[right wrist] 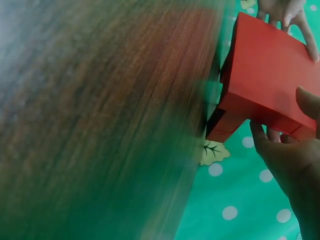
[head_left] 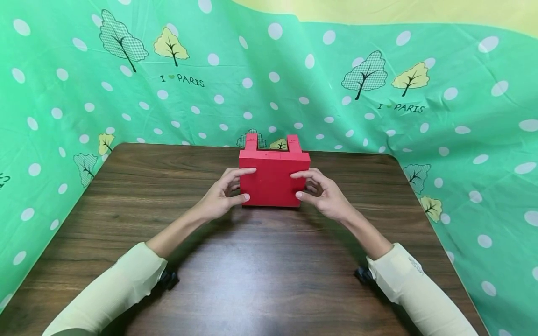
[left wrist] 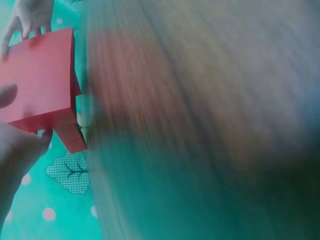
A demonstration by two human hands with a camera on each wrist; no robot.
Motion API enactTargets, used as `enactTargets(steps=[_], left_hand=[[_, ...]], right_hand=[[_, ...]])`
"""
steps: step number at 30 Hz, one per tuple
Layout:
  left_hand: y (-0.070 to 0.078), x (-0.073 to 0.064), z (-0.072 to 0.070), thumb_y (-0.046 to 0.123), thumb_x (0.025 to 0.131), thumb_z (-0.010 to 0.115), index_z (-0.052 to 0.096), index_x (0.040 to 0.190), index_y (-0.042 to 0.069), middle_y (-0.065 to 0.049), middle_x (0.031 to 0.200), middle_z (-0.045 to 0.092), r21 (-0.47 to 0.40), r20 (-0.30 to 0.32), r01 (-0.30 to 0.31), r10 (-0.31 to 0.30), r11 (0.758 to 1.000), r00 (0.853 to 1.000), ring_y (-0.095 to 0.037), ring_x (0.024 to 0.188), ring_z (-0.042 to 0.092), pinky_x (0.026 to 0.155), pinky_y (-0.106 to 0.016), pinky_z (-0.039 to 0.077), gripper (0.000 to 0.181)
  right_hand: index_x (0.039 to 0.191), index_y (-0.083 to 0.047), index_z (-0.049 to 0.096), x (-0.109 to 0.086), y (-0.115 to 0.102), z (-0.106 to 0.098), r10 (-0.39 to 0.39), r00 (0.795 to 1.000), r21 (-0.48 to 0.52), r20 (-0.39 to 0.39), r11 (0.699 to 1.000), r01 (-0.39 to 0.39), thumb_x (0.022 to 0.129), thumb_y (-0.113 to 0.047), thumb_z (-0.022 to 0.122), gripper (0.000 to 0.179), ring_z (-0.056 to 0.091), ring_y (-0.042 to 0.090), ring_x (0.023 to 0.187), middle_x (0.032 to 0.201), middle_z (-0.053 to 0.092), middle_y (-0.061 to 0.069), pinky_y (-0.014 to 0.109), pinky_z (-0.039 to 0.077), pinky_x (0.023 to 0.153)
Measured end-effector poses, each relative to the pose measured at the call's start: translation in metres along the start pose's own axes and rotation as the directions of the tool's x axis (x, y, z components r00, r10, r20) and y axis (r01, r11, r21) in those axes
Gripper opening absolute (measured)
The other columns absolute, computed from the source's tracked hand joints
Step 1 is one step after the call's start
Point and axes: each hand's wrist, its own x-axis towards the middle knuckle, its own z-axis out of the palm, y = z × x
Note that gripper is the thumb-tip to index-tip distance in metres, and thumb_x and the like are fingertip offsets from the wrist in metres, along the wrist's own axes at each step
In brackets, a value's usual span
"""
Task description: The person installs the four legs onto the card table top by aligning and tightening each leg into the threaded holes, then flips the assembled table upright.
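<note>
A red box (head_left: 274, 184) stands near the far edge of the table, with two red strips (head_left: 251, 141) rising from its top. My left hand (head_left: 224, 192) holds its left side, thumb and forefinger on the front face and the other fingers by the side. On the opposite side my right hand (head_left: 325, 193) grips it the same way. The left wrist view has the box (left wrist: 37, 75) at its left edge with the left hand (left wrist: 20, 150) below. In the right wrist view the right hand (right wrist: 290, 160) is under the box (right wrist: 270, 65). The box's back is hidden.
The brown wooden table (head_left: 252, 280) spreads out in front of the box. Behind it and at both sides hangs a green curtain (head_left: 294, 93) with white dots and printed trees. Dark straps (head_left: 169, 279) show at the forearms.
</note>
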Motion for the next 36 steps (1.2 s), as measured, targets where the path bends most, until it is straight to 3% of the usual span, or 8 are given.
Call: enactTargets(steps=[6,10,14,17,20,28,36], left_hand=[[-0.002,0.006,0.001,-0.009,0.1,0.075,0.055,0.166,0.016,-0.013,0.16,0.049,0.044,-0.037,-0.043,0.044,0.998,0.998,-0.03,0.148,0.054,0.126,-0.058,0.052,0.073],[-0.001,0.01,0.002,-0.008,0.1,0.077,0.055,0.166,0.016,-0.013,0.158,0.051,0.073,-0.063,-0.056,0.06,0.996,0.996,-0.031,0.141,0.057,0.12,-0.052,0.056,0.074],[0.001,0.013,0.003,-0.007,0.099,0.079,0.055,0.167,0.014,-0.014,0.158,0.052,0.074,-0.068,-0.073,0.078,0.995,0.995,-0.031,0.135,0.06,0.114,-0.041,0.058,0.075],[0.003,0.015,0.003,-0.007,0.099,0.079,0.054,0.167,0.012,-0.015,0.157,0.053,0.06,-0.069,-0.087,0.091,0.994,0.993,-0.03,0.13,0.062,0.111,-0.037,0.059,0.075],[0.008,0.016,0.001,-0.007,0.098,0.079,0.053,0.168,0.012,-0.016,0.152,0.054,0.045,-0.073,-0.093,0.096,0.995,0.993,-0.028,0.123,0.066,0.109,-0.035,0.059,0.076],[0.021,0.021,-0.003,-0.005,0.097,0.083,0.053,0.17,0.019,-0.013,0.142,0.055,0.023,-0.078,-0.074,0.076,0.997,0.994,-0.022,0.112,0.07,0.095,-0.028,0.062,0.082],[0.036,0.028,-0.005,-0.002,0.096,0.086,0.054,0.169,0.023,-0.007,0.121,0.06,0.004,-0.095,-0.037,0.037,0.999,0.995,-0.018,0.098,0.063,0.085,-0.026,0.056,0.084]], right_hand=[[0.155,-0.011,0.066,0.004,-0.001,0.002,-0.049,0.998,-0.014,-0.032,0.999,0.049,0.097,0.005,0.082,0.063,0.061,0.023,0.134,0.154,0.06,0.011,0.018,0.058,0.108],[0.155,-0.01,0.066,0.007,-0.002,0.002,-0.096,0.993,-0.036,-0.074,0.995,0.094,0.096,0.006,0.083,0.063,0.064,0.023,0.12,0.147,0.062,0.013,0.02,0.059,0.095],[0.156,-0.01,0.065,0.009,-0.001,0.002,-0.117,0.985,-0.042,-0.124,0.993,0.113,0.095,0.007,0.084,0.066,0.06,0.019,0.098,0.128,0.064,0.009,0.019,0.054,0.081],[0.161,-0.01,0.06,0.009,-0.002,0.001,-0.118,0.982,-0.005,-0.144,0.993,0.119,0.095,0.01,0.083,0.073,0.057,0.017,0.09,0.115,0.062,0.005,0.019,0.052,0.077],[0.166,-0.012,0.055,0.01,-0.004,0.0,-0.121,0.982,0.028,-0.146,0.992,0.126,0.095,0.012,0.082,0.08,0.061,0.015,0.091,0.112,0.064,0.001,0.017,0.056,0.079],[0.172,-0.017,0.049,0.015,-0.018,-0.005,-0.131,0.979,0.049,-0.153,0.989,0.14,0.094,0.013,0.081,0.089,0.073,0.013,0.108,0.129,0.065,0.0,0.02,0.064,0.091],[0.176,-0.025,0.043,0.02,-0.031,-0.011,-0.053,0.99,0.05,-0.132,0.997,0.06,0.099,0.007,0.08,0.092,0.07,0.019,0.116,0.134,0.069,0.004,0.019,0.065,0.094]])
